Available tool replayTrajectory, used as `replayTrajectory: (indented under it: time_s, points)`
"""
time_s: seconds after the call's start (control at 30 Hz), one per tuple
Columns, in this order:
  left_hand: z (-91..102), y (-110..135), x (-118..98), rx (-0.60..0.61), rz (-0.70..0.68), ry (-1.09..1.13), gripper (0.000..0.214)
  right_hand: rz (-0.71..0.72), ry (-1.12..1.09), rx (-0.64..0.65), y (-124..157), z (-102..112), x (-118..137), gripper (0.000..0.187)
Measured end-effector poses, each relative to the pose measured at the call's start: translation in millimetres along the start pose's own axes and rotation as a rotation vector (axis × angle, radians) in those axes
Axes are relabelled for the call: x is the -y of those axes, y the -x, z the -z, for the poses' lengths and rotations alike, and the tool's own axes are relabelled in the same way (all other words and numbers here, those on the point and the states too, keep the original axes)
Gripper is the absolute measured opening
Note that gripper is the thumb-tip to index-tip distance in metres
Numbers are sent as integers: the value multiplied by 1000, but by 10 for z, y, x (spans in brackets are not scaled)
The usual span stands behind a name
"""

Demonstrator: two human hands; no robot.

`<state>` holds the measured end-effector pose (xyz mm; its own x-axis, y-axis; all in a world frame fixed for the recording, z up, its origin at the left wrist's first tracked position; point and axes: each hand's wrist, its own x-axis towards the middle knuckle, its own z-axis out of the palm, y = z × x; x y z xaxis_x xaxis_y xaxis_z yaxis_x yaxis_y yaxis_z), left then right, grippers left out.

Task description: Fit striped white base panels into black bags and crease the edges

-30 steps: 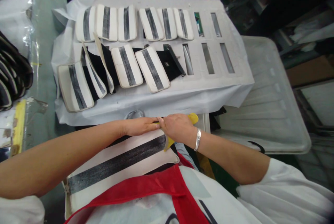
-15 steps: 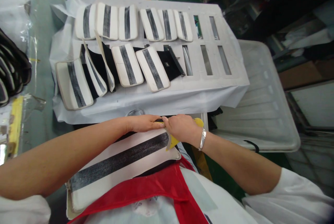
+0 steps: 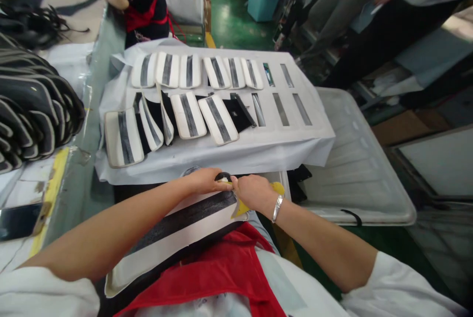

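A long white pad (image 3: 173, 238) with a dark grey stripe lies across my lap, over a red apron. My left hand (image 3: 205, 181) rests on its far end, fingers closed on the pad's edge beside a small black loop (image 3: 223, 177). My right hand (image 3: 254, 193) meets it there, gripping a yellow tool (image 3: 241, 207) whose tip pokes out below the hand onto the pad. A silver bracelet (image 3: 277, 207) circles my right wrist.
Ahead, a white slotted board (image 3: 318, 127) carries two rows of smaller striped pads (image 3: 188, 115) and some black pieces. A stack of dark pads (image 3: 33, 110) sits left, a white plastic tray (image 3: 362, 169) right. Other people stand at the back and right.
The camera tilted up, bringing the people and floor behind into view. Both hands stay together at the pad's far end, hardly moved.
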<state>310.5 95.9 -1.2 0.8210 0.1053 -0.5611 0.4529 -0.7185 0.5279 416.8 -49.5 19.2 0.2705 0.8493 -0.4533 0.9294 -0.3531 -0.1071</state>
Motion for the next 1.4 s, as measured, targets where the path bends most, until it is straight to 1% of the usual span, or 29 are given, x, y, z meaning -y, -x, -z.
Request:
replayTrajectory:
  time_s: [0.07, 0.13, 0.2, 0.3, 0.37, 0.47, 0.53, 0.57, 0.63, 0.67, 0.7, 0.77, 0.83, 0.93, 1.0, 1.1, 1.17, 1.27, 1.4]
  points:
    - [-56, 156, 16, -131, 14, -86, 73, 19, -37, -4, 2, 32, -21, 58]
    - [-153, 327, 38, -266, -40, -175, 81, 16, -84, -19, -14, 62, -93, 58]
    - [-283, 475, 46, -371, -84, -288, 82, -21, -183, -66, -41, 88, -208, 63]
    - [-496, 604, 21, -467, -43, -427, 82, -111, -472, -139, -78, 89, -390, 69]
    - [-621, 646, -2, -528, -6, -470, 83, -189, -706, -117, -74, 40, -475, 65]
    - [-759, 732, 0, -607, 48, -501, 80, -275, -936, 5, 19, -114, -547, 59]
    - [-826, 833, 26, -643, 104, -515, 79, -287, -1115, 160, 142, -242, -591, 58]
    - [-856, 893, 40, -654, 129, -523, 80, -270, -1229, 253, 217, -303, -618, 56]
    - [-917, 1017, 48, -663, 168, -535, 80, -187, -1474, 435, 383, -415, -680, 42]
    - [-950, 1071, 35, -662, 179, -537, 80, -130, -1560, 489, 467, -463, -710, 34]
    - [-982, 1116, 9, -660, 188, -534, 79, -72, -1604, 509, 546, -506, -738, 30]
    - [-1042, 1160, -86, -662, 198, -518, 80, 26, -1641, 503, 681, -578, -775, 34]
    - [-1081, 1138, -225, -668, 163, -509, 80, 87, -1651, 509, 769, -629, -787, 42]
    - [-1074, 1000, -437, -658, 13, -527, 77, 173, -1637, 581, 797, -667, -774, 48]
    - [-1028, 883, -525, -616, -57, -529, 81, 226, -1596, 626, 758, -670, -764, 50]
    - [-946, 759, -545, -512, -67, -512, 87, 278, -1498, 667, 659, -653, -757, 50]
    - [-920, 732, -515, -462, -68, -512, 85, 302, -1455, 719, 596, -633, -751, 49]
    - [-946, 741, -473, -478, -77, -528, 80, 314, -1454, 788, 527, -600, -733, 48]
    - [-1030, 756, -466, -539, -76, -541, 76, 326, -1451, 802, 484, -560, -694, 42]
